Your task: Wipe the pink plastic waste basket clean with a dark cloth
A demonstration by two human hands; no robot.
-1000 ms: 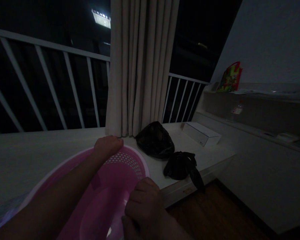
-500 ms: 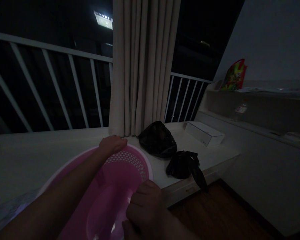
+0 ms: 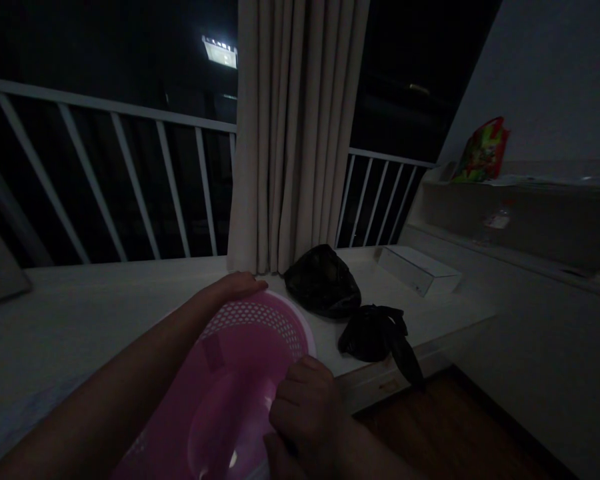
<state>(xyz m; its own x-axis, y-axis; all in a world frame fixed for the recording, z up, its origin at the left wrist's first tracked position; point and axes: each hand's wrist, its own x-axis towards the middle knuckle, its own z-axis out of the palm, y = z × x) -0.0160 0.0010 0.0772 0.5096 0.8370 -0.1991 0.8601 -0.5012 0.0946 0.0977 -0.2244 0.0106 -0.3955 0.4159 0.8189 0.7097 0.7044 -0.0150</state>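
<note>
A pink basket (image 3: 250, 353) with a perforated band below its rim leans with its opening toward me, over the white ledge. My left hand (image 3: 243, 285) is closed over the far rim, its forearm crossing the basket's opening. Nearer me, my right hand (image 3: 305, 407) has its fingers curled at the right side of the rim; its fingertips are partly hidden. Light glints off the smooth inner surface. To the right of the basket lie a black plastic bag (image 3: 324, 281) and a second, knotted black bag (image 3: 367, 335) at the ledge's front edge.
The white ledge (image 3: 105, 293) runs below a railing (image 3: 125, 110) and a beige curtain (image 3: 300, 133). A white box (image 3: 420, 268) sits at its right end. Shelves at the right hold a red and green packet (image 3: 483, 152) and a bottle (image 3: 499, 219). Brown floor (image 3: 430, 427) shows below.
The view has turned slightly left, so most things appear farther right. Both hands stay at the basket's rim, and the basket's opening appears shifted to the right with them.
</note>
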